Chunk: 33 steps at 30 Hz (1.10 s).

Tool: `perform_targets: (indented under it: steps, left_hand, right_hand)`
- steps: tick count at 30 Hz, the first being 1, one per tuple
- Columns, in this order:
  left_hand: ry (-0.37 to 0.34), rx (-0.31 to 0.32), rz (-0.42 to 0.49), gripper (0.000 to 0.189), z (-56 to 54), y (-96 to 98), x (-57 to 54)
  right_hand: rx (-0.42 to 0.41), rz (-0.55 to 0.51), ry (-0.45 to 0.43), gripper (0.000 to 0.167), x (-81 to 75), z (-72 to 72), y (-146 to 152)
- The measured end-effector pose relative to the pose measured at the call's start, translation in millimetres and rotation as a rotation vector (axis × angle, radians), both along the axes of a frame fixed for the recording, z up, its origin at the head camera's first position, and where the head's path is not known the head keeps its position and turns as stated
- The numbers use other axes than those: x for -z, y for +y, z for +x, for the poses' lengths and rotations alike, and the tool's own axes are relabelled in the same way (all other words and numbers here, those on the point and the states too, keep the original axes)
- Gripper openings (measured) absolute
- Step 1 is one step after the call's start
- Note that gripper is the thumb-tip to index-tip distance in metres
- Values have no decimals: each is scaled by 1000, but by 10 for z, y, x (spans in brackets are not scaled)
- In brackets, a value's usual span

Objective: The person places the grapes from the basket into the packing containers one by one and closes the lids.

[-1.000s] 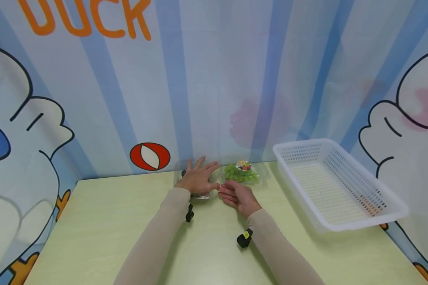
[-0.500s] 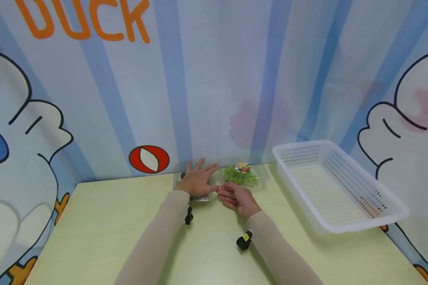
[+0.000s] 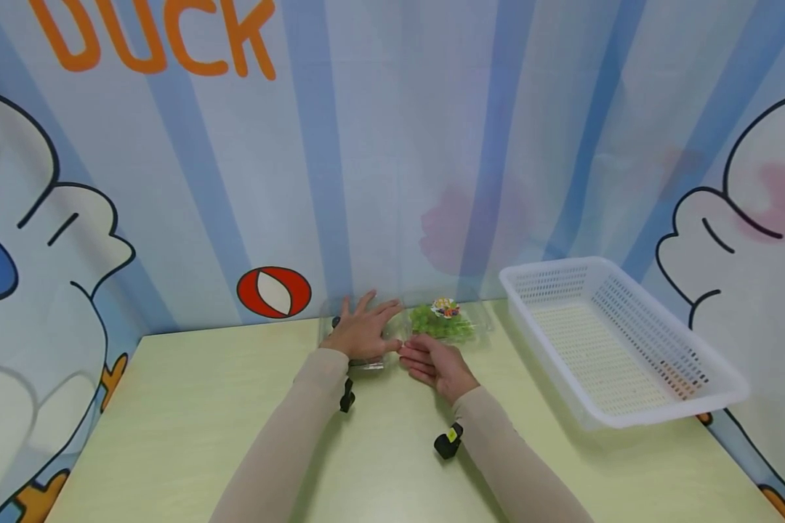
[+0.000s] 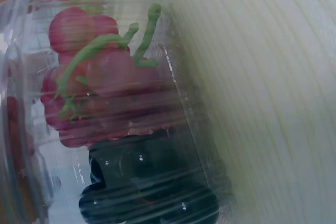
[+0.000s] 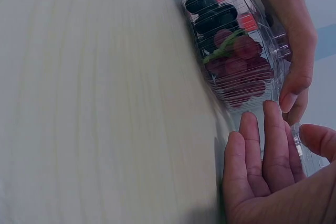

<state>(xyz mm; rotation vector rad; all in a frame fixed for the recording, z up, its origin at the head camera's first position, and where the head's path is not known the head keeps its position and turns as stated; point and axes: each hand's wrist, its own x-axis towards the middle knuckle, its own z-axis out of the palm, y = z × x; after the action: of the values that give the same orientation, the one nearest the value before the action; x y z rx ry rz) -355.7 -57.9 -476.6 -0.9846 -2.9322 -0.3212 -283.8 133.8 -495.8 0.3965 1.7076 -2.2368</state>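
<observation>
My left hand (image 3: 361,335) rests spread over a clear plastic grape box (image 3: 368,365), hiding most of it in the head view. Inside, the left wrist view has red grapes (image 4: 100,87) on a green stem and dark grapes (image 4: 147,171). My right hand (image 3: 437,362) is at that box's right front corner, fingers nearly straight, fingertips close to the left thumb (image 5: 289,102). Some clear plastic edge shows between its thumb and fingers in the right wrist view; I cannot tell if it is pinched. Just behind sits a clear box of green grapes (image 3: 441,321) with a fruit sticker.
A white slotted plastic basket (image 3: 562,363) stands on the table's right side. The pale wood-grain table (image 3: 222,407) ends at the striped cartoon curtain (image 3: 392,145) behind the boxes. Dark wrist cameras (image 3: 448,440) sit on both sleeves.
The head view has shifted slightly. Both hands and both boxes stay practically where they were.
</observation>
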Motion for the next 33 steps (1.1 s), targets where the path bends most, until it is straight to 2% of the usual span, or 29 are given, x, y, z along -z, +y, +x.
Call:
perform_targets:
  steps: [14, 33]
  left_hand:
    - [-18, -10, 1, 71, 24, 15, -1]
    - [-16, -16, -21, 73, 18, 5, -14]
  right_hand:
    - [22, -18, -26, 41, 6, 2, -23]
    - [47, -20, -13, 36, 5, -9, -51]
